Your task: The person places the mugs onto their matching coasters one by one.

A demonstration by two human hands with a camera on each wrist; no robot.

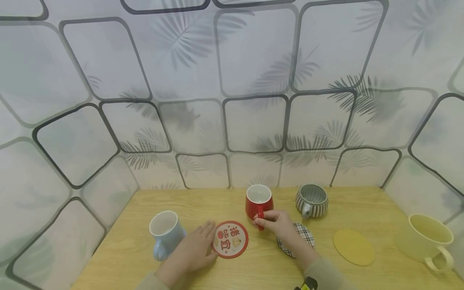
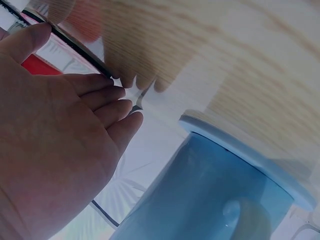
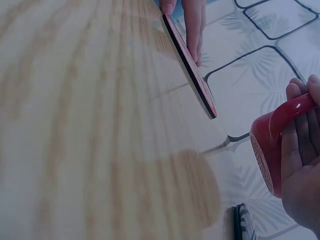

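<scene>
The red mug (image 1: pixel 253 208) is raised over the table's middle (image 1: pixel 214 199), its long axis near upright, mouth upward, handle (image 1: pixel 261 216) pointing toward the person; the right hand (image 1: pixel 280 225) pinches that handle. Nearby, the left hand (image 1: pixel 195 247), fingers nearly straight, touches the left edge of a red-rimmed coaster (image 1: pixel 232 239). Beyond stand a blue mug (image 1: pixel 170 237) leftward, a striped cup (image 1: pixel 316 208) and yellow mug (image 1: pixel 413 241) rightward

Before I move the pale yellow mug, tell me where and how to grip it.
I'd take its handle, coming from the near right side: the pale yellow mug stands upright, with that open loop jutting toward the near right and nothing seen blocking it.
</scene>
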